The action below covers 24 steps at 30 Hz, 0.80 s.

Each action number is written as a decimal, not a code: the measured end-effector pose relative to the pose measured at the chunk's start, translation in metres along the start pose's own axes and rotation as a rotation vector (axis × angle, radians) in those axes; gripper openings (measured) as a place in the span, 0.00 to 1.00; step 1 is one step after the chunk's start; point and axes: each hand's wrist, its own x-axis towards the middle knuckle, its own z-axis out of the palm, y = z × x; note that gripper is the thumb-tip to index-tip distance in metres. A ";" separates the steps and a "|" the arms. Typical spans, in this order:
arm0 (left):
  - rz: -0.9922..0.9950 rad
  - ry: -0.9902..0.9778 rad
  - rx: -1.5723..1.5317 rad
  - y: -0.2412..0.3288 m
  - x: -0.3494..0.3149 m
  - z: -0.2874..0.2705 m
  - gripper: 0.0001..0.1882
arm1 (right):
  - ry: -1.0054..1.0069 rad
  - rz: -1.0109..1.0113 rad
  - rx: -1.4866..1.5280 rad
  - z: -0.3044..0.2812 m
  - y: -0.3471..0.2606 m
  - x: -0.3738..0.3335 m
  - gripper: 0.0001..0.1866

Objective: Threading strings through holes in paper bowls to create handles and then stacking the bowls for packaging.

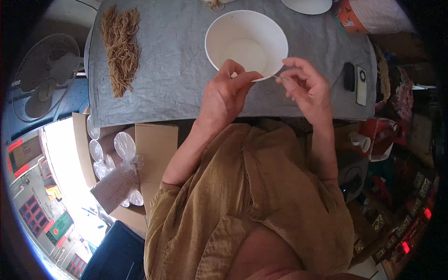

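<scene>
A white round bucket (pixel 275 42), its mouth facing up toward me, sits on the cloth-covered table in front of my body. My left hand (pixel 225 93) is closed at the bucket's near rim, thumb and forefinger pressed together. From those fingertips a thin pale string (pixel 272 76) runs along the rim to my right hand (pixel 305 88). The right thumb and forefinger pinch the string's other part, and the remaining fingers are loosely curled. Parts of the near rim are hidden behind my left fingers.
A brown twine bundle (pixel 122 51) lies on the grey cloth (pixel 163 84) at left. At right are a white remote (pixel 361 86) and a striped container (pixel 378 16). Left of me stand a cardboard box (pixel 156 154) with plastic-wrapped striped cylinders (pixel 116 189), and a fan (pixel 46 77).
</scene>
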 end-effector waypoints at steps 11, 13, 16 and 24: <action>0.016 0.039 -0.048 0.012 0.018 0.000 0.11 | 0.177 0.005 0.068 0.035 0.032 -0.005 0.09; 0.012 0.040 -0.033 0.012 0.016 0.002 0.12 | 0.178 0.053 0.138 0.037 0.028 -0.004 0.07; -0.009 0.042 -0.017 0.015 0.015 0.002 0.12 | 0.163 0.054 0.091 0.036 0.032 -0.002 0.06; -0.023 0.033 0.012 0.011 0.011 0.002 0.13 | 0.192 0.072 0.118 0.043 0.036 -0.001 0.07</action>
